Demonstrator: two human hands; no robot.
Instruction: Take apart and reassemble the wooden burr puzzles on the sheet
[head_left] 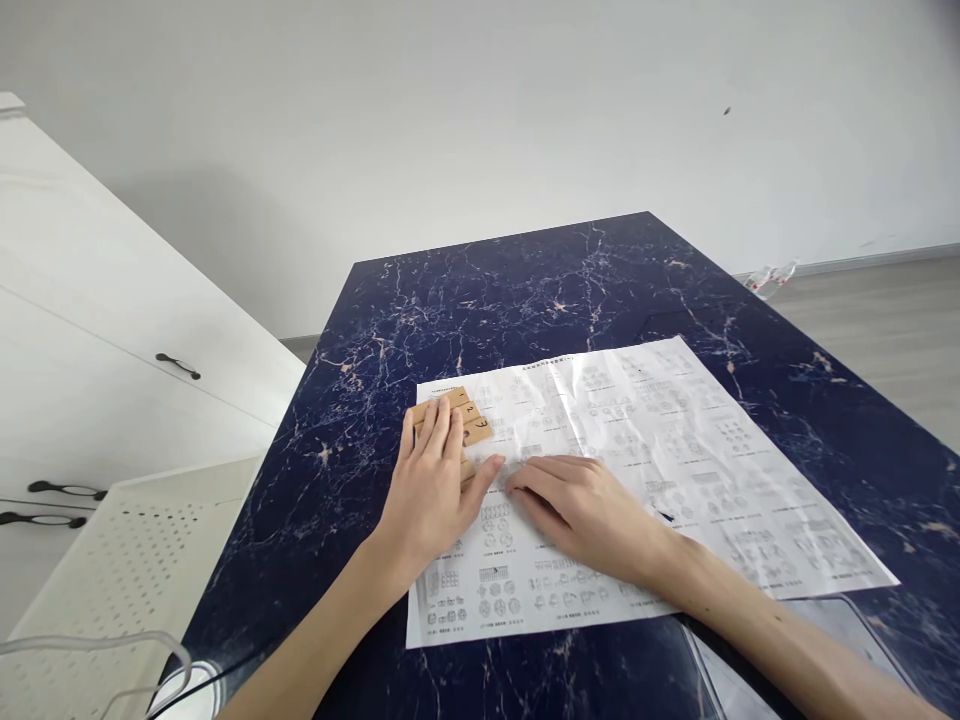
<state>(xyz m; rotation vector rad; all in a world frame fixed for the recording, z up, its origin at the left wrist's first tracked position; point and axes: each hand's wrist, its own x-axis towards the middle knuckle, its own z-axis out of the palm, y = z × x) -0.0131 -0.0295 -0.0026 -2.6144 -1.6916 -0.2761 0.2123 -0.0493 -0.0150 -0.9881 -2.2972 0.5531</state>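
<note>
Pieces of flat tan board with black numerals (472, 413) under a bare left hand (431, 480) — bare right hand (581, 500) just beside it.
The left fingers lie outstretched and slightly spread over the pieces, thumb held apart; the pieces sit near the upper-left corner of a large creased white paper sheet with small grey drawings (675, 430), on a dark blue marble-patterned table (487, 290). The right hand rests on the sheet, fingers curled — whether they pinch anything, I cannot tell.

A blue table (480, 305) spreads around the fingers (442, 422), a wall (480, 120) well beyond them. Well left of them are a cabinet (120, 290) and perforated panel (142, 545); far right, clear plastic (766, 280) and floor (885, 310).
</note>
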